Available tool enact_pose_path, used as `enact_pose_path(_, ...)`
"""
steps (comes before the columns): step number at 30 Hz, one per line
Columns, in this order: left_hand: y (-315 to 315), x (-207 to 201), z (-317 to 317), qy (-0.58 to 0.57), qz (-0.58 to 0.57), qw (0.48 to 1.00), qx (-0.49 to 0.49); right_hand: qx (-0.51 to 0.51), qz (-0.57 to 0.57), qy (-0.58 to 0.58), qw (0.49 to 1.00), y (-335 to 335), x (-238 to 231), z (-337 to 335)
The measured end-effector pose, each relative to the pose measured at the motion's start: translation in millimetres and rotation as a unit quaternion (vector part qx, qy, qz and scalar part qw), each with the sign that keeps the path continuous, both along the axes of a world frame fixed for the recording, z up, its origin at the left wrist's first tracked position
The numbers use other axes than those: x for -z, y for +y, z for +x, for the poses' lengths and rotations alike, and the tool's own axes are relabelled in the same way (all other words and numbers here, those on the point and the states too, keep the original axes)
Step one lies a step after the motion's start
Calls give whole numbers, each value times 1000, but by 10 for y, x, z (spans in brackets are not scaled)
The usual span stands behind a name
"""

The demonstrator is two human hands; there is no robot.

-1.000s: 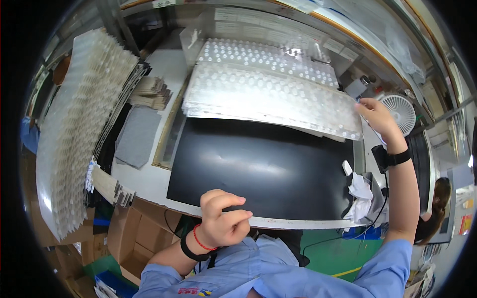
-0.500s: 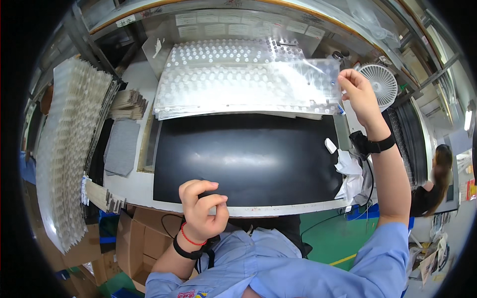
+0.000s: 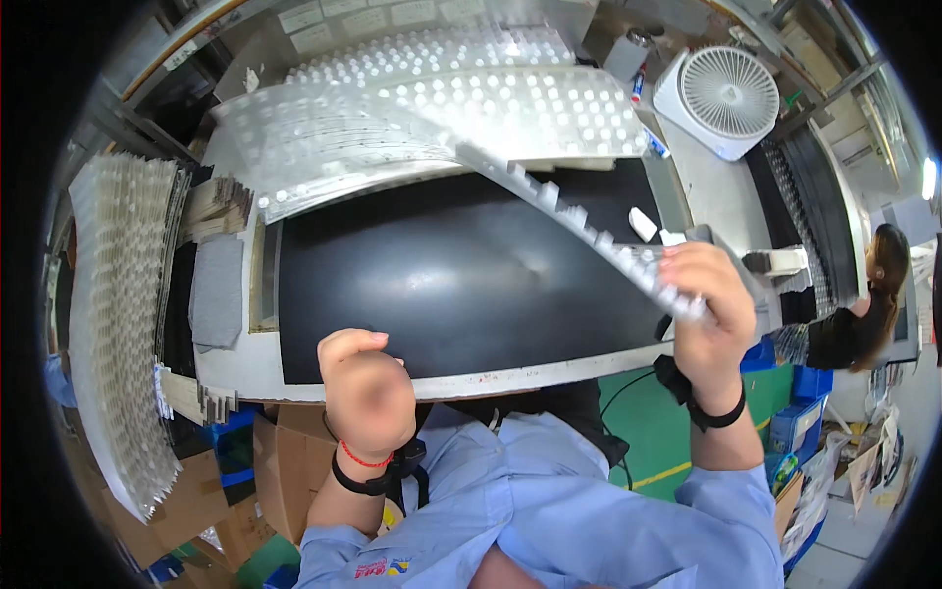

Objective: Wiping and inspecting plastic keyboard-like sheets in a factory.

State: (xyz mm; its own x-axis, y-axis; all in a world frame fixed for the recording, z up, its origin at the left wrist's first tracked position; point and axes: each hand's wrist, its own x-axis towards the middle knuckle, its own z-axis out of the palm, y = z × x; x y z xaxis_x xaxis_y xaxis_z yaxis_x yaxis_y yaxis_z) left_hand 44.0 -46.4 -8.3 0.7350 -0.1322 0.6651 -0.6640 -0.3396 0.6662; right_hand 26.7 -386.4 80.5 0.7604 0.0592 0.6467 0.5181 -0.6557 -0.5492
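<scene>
My right hand (image 3: 708, 294) grips the end of a clear plastic sheet (image 3: 579, 224) studded with white round bumps. That end is lifted over the right side of a black mat (image 3: 471, 285), while the sheet slants back leftward, bent, to a stack of similar dotted sheets (image 3: 530, 103) at the mat's far side. The sheet's left part is smeared by motion. Above the mat's near left edge hovers my left hand (image 3: 368, 398), its fingers curled in with nothing visible in them; part of it is blurred.
Left of the mat stand a tall stack of dotted sheets (image 3: 123, 314) and a grey cloth (image 3: 216, 293). A white fan (image 3: 726, 98) occupies the far right, near a marker pen (image 3: 640, 84). Cardboard boxes (image 3: 285, 471) sit below the table's left. Another person (image 3: 863, 304) is at the right.
My right hand has come nearer from the stack's far right corner, drawing the sheet's end over the mat. My left hand has shifted slightly left and its fingers look more curled.
</scene>
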Motion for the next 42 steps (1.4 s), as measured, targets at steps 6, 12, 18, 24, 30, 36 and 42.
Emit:
enact_pose_path(6, 4, 54, -61, -133, -4, 991, -27, 71, 30, 36, 996, 186, 532, -308)
enact_pose_path(12, -84, -119, -59, -51, 130, 990, 13, 50, 199, 199, 958, 287, 699, -443)
enact_pose_path(18, -286, -252, 110, 60, 231, 966, 104, 19, 442, 378, 813, 351, 541, -398)
enact_pose_path(24, -342, -302, 135, 90, 260, 954, 123, -3, 442, 424, 791, 303, 493, -346)
enact_pose_path(30, -736, -430, 198, 91, 247, 959, 100, -3, 445, 393, 805, 358, 546, -329)
enact_pose_path(36, -952, -350, 228, 112, 225, 959, 132, 19, 433, 381, 817, 348, 541, -312)
enact_pose_path(42, -915, -263, 200, 160, 119, 971, 133, 41, 420, 406, 811, 266, 472, -304)
